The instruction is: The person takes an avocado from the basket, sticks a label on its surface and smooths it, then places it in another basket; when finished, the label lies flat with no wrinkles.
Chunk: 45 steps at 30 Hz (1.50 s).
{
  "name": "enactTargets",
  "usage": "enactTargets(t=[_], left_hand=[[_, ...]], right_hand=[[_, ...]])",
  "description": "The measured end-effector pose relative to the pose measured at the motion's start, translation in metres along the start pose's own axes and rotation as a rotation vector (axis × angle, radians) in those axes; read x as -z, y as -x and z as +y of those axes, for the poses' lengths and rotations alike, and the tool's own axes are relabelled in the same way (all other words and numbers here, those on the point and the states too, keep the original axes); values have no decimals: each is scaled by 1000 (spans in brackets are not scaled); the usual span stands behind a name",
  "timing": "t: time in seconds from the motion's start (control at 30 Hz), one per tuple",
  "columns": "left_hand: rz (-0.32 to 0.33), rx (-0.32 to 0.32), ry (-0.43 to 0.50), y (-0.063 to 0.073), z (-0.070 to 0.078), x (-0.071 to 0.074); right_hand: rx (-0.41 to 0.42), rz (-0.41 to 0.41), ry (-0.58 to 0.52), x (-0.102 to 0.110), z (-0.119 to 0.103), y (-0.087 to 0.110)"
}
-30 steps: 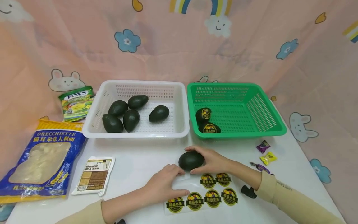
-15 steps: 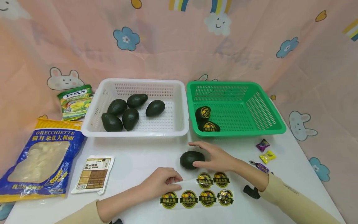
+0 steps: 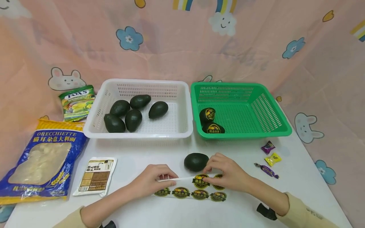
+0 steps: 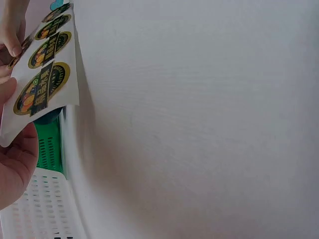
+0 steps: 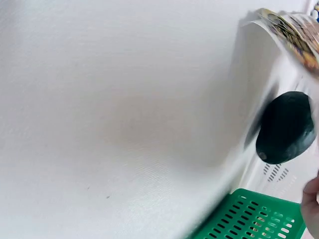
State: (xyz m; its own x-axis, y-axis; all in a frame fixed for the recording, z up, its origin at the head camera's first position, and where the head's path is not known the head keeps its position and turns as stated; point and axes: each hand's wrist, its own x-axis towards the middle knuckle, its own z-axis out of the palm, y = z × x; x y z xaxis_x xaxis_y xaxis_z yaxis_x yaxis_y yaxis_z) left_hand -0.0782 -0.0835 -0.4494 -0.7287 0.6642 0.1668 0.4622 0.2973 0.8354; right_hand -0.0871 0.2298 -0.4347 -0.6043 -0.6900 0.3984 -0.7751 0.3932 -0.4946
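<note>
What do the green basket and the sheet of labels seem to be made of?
Green basket: probably moulded plastic, slightly glossy, from its even colour and regular slots.
Sheet of labels: thin, smooth, flexible, since it curves in the right wrist view; perhaps coated paper or film, I cannot tell which.

From the head we look forward and down over the table (image 3: 142,152). Our left-wrist view faces its surface up close, the sticker sheet (image 4: 47,82) at ten o'clock; our right-wrist view, also near, has that sheet at two o'clock. All three share it and the green basket (image 5: 249,219).
</note>
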Motion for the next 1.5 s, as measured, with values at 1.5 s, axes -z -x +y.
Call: enactTargets(t=[1.5], left_hand=[[225,281,46,-64,6,-26]], right_hand=[[-629,-29,-102,-4,10,-14]])
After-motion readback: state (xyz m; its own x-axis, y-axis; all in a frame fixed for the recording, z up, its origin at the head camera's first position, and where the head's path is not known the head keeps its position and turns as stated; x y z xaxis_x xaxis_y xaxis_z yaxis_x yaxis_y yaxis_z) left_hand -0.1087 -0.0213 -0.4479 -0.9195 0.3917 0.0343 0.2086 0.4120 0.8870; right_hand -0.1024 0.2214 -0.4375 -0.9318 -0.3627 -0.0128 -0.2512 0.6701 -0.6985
